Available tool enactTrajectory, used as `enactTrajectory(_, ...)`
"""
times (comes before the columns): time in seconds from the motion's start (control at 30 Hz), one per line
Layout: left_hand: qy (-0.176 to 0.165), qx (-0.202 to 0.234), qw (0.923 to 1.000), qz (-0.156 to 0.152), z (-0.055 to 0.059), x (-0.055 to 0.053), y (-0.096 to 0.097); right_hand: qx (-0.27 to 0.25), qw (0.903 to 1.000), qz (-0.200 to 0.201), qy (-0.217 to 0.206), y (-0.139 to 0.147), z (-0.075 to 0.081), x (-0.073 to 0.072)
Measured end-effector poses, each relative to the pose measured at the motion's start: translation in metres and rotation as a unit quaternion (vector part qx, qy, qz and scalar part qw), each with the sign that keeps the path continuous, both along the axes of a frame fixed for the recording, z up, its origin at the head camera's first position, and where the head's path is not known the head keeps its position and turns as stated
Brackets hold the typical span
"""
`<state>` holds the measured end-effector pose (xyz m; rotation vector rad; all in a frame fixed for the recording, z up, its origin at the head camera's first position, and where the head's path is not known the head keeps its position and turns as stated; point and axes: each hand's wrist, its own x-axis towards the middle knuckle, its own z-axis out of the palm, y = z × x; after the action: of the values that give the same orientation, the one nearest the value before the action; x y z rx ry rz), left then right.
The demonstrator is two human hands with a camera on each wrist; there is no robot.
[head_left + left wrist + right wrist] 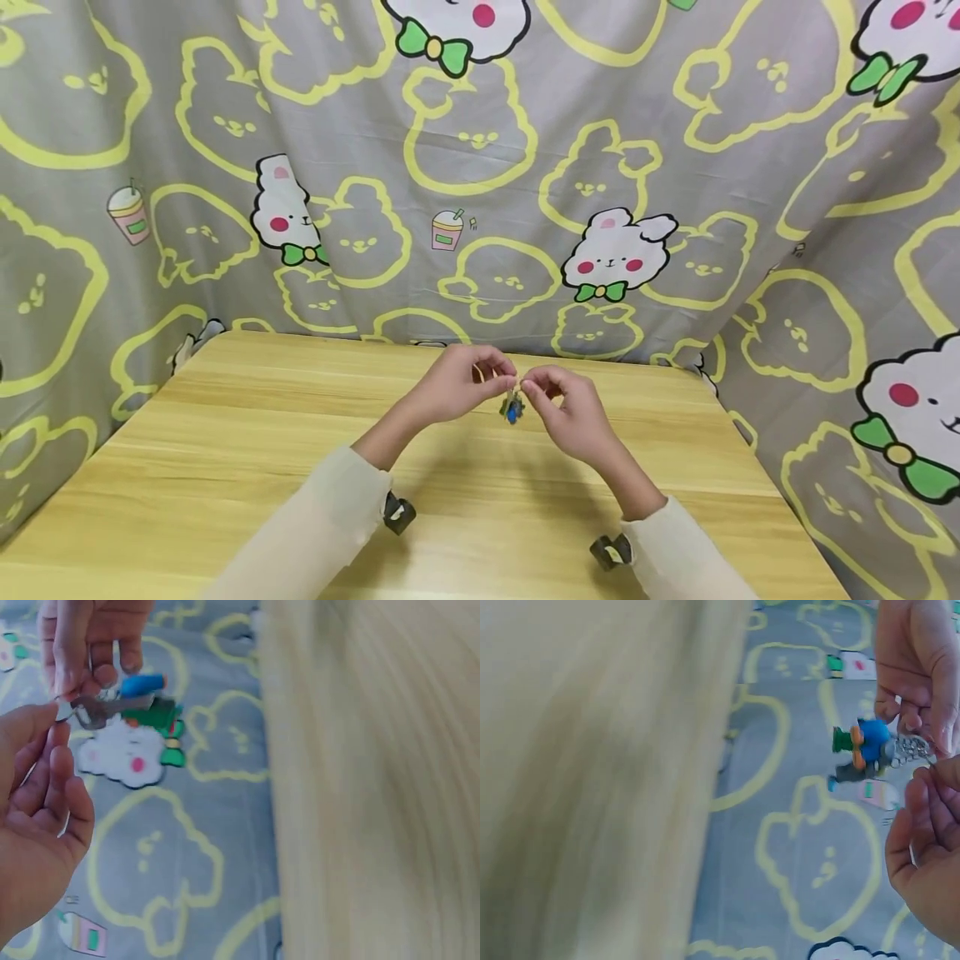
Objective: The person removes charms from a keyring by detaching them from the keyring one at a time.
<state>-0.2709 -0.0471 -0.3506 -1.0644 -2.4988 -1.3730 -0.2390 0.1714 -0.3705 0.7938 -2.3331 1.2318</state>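
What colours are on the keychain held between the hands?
The keychain shows blue, green, orange and grey, best seen in the right wrist view, though slightly blurred.

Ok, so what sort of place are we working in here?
Likely a makeshift indoor work booth: a wood-grain table with cartoon-patterned grey cloth hanging behind it and along both sides. What lies beyond the cloth isn't visible.

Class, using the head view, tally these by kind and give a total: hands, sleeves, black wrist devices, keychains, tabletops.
Hands: 2 (left hand, right hand)
Sleeves: 2 (left sleeve, right sleeve)
Black wrist devices: 2 (left device, right device)
Keychains: 1 (the pinched keychain)
Tabletops: 1 (wood-grain tabletop)
Total: 8
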Motion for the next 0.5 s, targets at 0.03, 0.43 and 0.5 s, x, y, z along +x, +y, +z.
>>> enactTrajectory(0.03, -0.001, 0.016, 0.9998, 0.01, 0.003, 0.003, 0.0, -0.013, 0.9998, -0.003, 0.012, -0.002, 0.003, 0.001)
enactTrajectory(0.43, -0.045, 0.143, 0.9873, 0.053, 0.021, 0.031, -0.004, -0.148, 0.9874, 0.002, 0.057, -0.019, 0.025, 0.011)
enactTrajectory(0.5, -0.047, 0.154, 0.9853, 0.056, 0.02, 0.034, -0.002, -0.172, 0.9837, 0.003, 0.053, -0.021, 0.026, 0.014)
